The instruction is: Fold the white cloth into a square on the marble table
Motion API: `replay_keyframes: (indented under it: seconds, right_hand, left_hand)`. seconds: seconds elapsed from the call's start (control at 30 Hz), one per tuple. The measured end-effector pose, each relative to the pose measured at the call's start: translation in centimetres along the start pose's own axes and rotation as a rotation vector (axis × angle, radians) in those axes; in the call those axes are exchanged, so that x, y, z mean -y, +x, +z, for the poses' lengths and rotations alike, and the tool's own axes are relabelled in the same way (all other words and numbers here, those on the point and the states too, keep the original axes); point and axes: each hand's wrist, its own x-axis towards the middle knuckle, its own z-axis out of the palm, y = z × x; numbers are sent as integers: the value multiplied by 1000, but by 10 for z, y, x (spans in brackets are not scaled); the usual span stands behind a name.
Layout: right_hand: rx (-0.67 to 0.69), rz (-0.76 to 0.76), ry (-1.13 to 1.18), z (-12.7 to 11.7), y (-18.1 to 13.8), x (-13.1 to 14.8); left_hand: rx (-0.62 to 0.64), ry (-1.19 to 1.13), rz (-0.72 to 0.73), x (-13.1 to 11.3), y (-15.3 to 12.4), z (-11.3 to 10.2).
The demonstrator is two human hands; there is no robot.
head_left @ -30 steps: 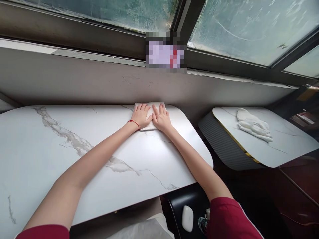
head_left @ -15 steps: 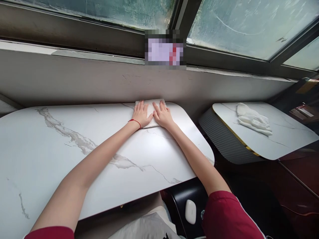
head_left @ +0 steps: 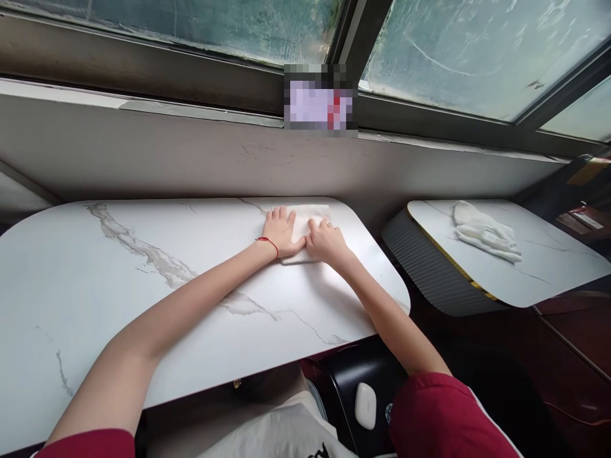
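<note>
The white cloth [head_left: 300, 224] is now seated nearer than before, off the far edge of the marbled table [head_left: 289, 292], toward its right end. It is covered by the left hand [head_left: 280, 233], flat with fingers spread; the right hand [head_left: 327, 243] is now curled, whether clamped cannot be told.

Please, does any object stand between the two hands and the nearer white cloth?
Nothing visible does: the left hand lies flat on the nearer white cloth, and the right hand, partly curled, touches it too.
</note>
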Motion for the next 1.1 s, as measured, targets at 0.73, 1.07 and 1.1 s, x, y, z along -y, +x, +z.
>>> replay_keyframes:
  seconds: [0.73,1.07,1.1]
  right_hand:
    - [46,60,262,63,-87,-112]
    - [134,-80,252,44,46,-99]
    - [111,-69,243,45,54,-91]
  left_hand:
    - [126,-359,417,-69,-38,24]
    - [46,-254,283,-8,9,31]
    - [39,-234,249,-4,11,30]
